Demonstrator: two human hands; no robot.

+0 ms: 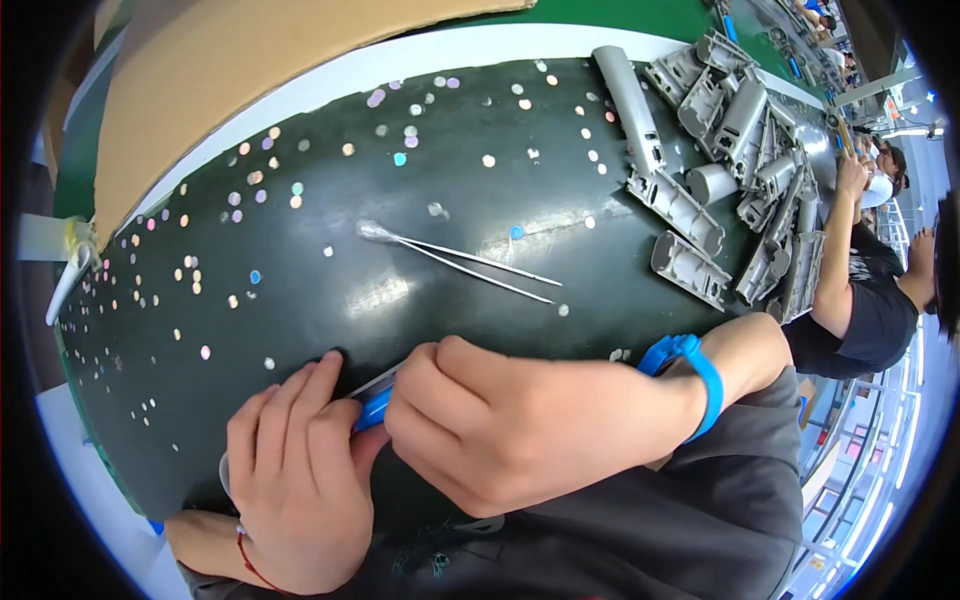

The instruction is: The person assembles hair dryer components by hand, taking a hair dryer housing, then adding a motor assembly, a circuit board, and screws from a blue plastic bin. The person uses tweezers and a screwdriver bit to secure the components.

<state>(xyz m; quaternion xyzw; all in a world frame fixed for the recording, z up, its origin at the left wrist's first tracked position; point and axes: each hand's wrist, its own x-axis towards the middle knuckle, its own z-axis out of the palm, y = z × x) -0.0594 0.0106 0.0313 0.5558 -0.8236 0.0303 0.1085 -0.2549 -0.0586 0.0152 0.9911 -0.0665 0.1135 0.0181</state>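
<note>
My left hand (pixel 300 470) is closed around a mostly hidden piece at the table's near edge. Between the two hands a short stretch of a blue part (pixel 373 410) shows, with a thin grey edge alongside. My right hand (pixel 520 420) has its fingers curled in a pinch at that blue part, and its fingertips are hidden behind the knuckles. A blue wrist strap (pixel 708 385) circles my right wrist. Beyond the hands lies a pair of metal tweezers (pixel 480 268), its tips pointing right and its rear end whitish.
Grey plastic housings (pixel 740 125) are heaped at the far right. Small round coloured stickers (pixel 257 178) dot the dark table mat (pixel 330 240). A cardboard sheet (pixel 220 90) lies at the far left. Another person (pixel 860 290) works at the right, arms raised.
</note>
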